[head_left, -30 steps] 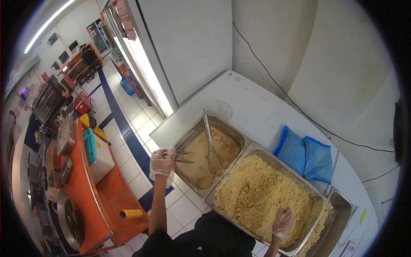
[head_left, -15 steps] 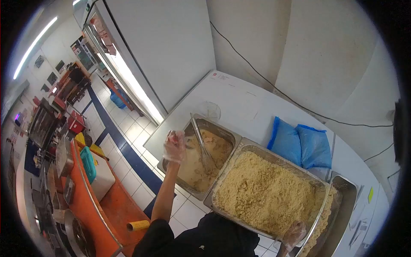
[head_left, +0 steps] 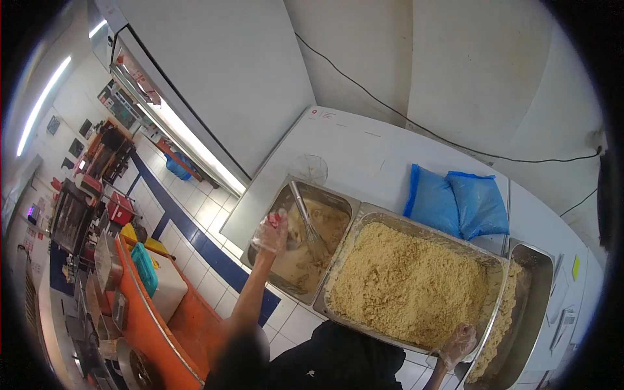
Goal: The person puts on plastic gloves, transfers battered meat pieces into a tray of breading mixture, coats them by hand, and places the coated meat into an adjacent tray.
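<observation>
My left hand [head_left: 272,237], in a clear plastic glove, is closed around a pinkish-red piece that looks like raw meat [head_left: 275,220]. It is raised over the left edge of a steel pan [head_left: 356,207] of cloudy, pale brown liquid. A wire whisk [head_left: 305,214] leans in that pan. Beside it stands a larger steel pan [head_left: 370,209] heaped with yellowish, crumbly flour-like coating [head_left: 406,279]. My right hand [head_left: 460,341], also gloved, is at this pan's near right edge, by the coating. Its fingers are too small and blurred to make out.
A deep steel pan [head_left: 545,292] with coating along its side stands at the right. Two blue-edged bags [head_left: 458,201] lie behind the pans on the white table [head_left: 364,153]. An orange counter [head_left: 201,325] with a white, teal-lidded container [head_left: 166,286] is at left.
The view has shifted a little. My left hand has moved slightly right and down, still closed on the pinkish-red piece. My right hand has moved slightly up and right along the coating pan.
</observation>
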{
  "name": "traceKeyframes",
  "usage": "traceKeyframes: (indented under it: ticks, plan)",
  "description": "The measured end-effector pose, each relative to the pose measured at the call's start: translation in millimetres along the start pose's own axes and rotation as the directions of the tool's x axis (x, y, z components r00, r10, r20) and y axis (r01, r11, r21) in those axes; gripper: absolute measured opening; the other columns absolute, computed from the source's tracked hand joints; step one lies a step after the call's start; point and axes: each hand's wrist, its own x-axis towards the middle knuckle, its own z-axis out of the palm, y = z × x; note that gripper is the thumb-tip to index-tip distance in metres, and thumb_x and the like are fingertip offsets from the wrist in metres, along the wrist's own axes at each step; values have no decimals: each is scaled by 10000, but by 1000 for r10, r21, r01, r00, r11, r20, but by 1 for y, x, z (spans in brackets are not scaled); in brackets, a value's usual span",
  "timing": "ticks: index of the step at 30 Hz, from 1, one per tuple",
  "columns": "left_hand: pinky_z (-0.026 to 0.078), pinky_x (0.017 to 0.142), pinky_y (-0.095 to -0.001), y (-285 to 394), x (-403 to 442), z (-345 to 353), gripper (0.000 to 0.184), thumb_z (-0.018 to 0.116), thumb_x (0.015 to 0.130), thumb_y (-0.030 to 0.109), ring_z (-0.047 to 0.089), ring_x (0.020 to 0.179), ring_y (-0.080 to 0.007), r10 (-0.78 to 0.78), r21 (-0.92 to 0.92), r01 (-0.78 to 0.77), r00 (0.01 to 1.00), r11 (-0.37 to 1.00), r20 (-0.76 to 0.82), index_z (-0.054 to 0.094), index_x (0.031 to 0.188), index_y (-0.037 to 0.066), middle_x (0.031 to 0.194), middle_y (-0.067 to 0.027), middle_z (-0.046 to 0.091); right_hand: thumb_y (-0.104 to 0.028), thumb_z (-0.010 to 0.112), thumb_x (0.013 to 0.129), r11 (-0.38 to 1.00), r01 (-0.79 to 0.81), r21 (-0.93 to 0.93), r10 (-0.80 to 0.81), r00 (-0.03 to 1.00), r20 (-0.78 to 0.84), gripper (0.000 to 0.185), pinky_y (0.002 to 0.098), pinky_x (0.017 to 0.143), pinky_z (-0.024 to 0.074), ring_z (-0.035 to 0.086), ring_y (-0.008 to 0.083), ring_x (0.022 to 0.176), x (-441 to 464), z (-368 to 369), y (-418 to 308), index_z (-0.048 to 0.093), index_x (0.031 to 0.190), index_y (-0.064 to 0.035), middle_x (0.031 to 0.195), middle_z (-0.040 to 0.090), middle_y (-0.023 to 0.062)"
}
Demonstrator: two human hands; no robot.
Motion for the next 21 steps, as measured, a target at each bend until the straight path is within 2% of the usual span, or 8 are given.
traceKeyframes:
  ticks: [2, 5, 8, 11, 15, 17, 19, 21]
  plan:
    - [419, 546, -357, -16, -12, -3, 389, 587, 927, 345, 514, 564, -178, 224, -154, -232, 972, 960, -65, 479, 699, 49, 604, -39, 534, -260, 528, 942, 880, -413, 236, 304, 870, 389, 266, 448, 737, 406, 525, 350, 839, 5, -9, -14, 555, 931, 4, 898, 558, 193]
    - [408, 533, -321, -8, -27, -28, 361, 594, 930, 294, 504, 557, -150, 120, -194, -140, 987, 971, -112, 480, 697, 41, 589, -25, 530, -268, 539, 940, 805, 40, 592, 127, 963, -239, 284, 437, 755, 399, 507, 346, 842, -6, -6, -23, 553, 931, 15, 879, 548, 182]
    - [400, 518, -284, -10, -30, -44, 342, 576, 941, 279, 499, 551, -120, 16, -351, -78, 984, 933, -176, 528, 710, 32, 607, -31, 557, -280, 548, 938, 752, -107, 650, 203, 976, -74, 306, 440, 744, 401, 507, 349, 808, -3, -3, -21, 558, 907, 24, 838, 547, 177]
    - [396, 521, -285, -5, -15, -42, 337, 615, 915, 269, 502, 566, -128, 30, -354, -124, 965, 927, -260, 525, 697, 29, 627, -46, 549, -295, 541, 941, 962, -42, 268, 86, 984, -155, 329, 442, 738, 399, 501, 351, 784, 2, -7, -26, 552, 874, 26, 789, 527, 168]
    - [401, 521, -294, 3, 9, 5, 319, 652, 881, 221, 536, 591, -150, -81, -296, 31, 984, 955, -158, 490, 682, 32, 655, -51, 557, -323, 523, 945, 905, -259, 336, 213, 962, 169, 348, 447, 734, 394, 503, 352, 791, 0, -1, -8, 554, 892, 19, 823, 543, 184]
    - [422, 531, -359, 17, 11, 22, 361, 609, 904, 304, 596, 600, -237, 175, 108, -162, 976, 981, -131, 483, 705, 30, 656, -117, 593, -331, 516, 949, 934, -275, 228, 229, 951, 206, 353, 448, 731, 392, 504, 354, 792, 0, -1, -8, 554, 900, 16, 833, 546, 192]
    - [425, 544, -401, 0, 28, 38, 393, 567, 915, 371, 603, 609, -295, 153, 121, -138, 980, 983, -125, 499, 730, 31, 651, -153, 593, -346, 508, 951, 980, 101, 169, -20, 905, -425, 360, 451, 712, 388, 504, 356, 785, -6, 11, -10, 552, 915, 9, 844, 558, 190]
    - [427, 557, -443, -5, 37, 36, 440, 526, 927, 438, 610, 617, -353, 118, 136, -103, 987, 985, -111, 514, 756, 33, 645, -189, 592, -345, 508, 953, 984, -33, 175, 79, 962, -261, 358, 450, 718, 394, 517, 351, 805, -13, 24, 6, 554, 923, 8, 858, 572, 181]
